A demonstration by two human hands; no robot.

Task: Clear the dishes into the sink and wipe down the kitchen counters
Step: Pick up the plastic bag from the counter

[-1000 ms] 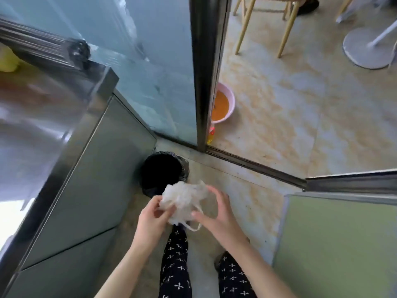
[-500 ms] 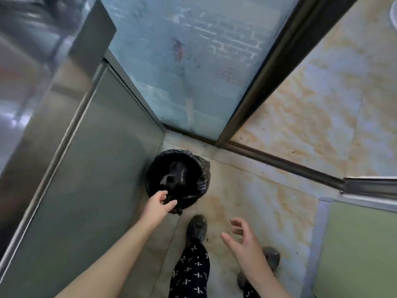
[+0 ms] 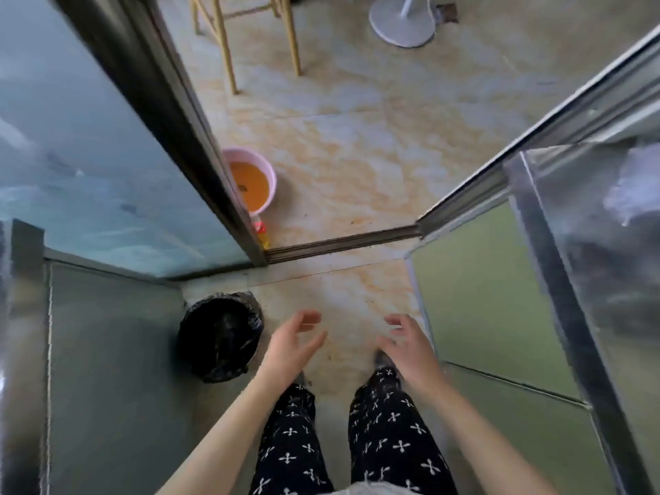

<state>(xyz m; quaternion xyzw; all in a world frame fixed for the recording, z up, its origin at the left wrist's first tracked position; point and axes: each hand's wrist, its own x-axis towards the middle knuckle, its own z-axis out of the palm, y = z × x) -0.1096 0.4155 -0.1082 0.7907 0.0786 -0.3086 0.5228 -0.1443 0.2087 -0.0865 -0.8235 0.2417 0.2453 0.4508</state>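
Both my hands hover empty above the tiled floor in front of my legs. My left hand (image 3: 291,346) has relaxed, slightly bent fingers, just right of a small bin lined with a black bag (image 3: 219,337). My right hand (image 3: 407,342) is a short way to the right, fingers loosely spread, holding nothing. The steel counter edge (image 3: 557,266) runs along the right, with a blurred bundle on top. Another steel counter edge (image 3: 21,316) shows at the far left. No dishes or sink are in view.
Green-grey cabinet fronts (image 3: 478,309) flank a narrow floor strip. A sliding glass door frame (image 3: 185,137) and floor track lead to a room with a pink basin of orange liquid (image 3: 251,182), wooden chair legs (image 3: 228,48) and a white fan base (image 3: 401,23).
A second ago both hands held a crumpled white bag over the bin. Half a second ago my left hand was at the bin's rim. Now both hands are empty and drawn back; the view swung right.
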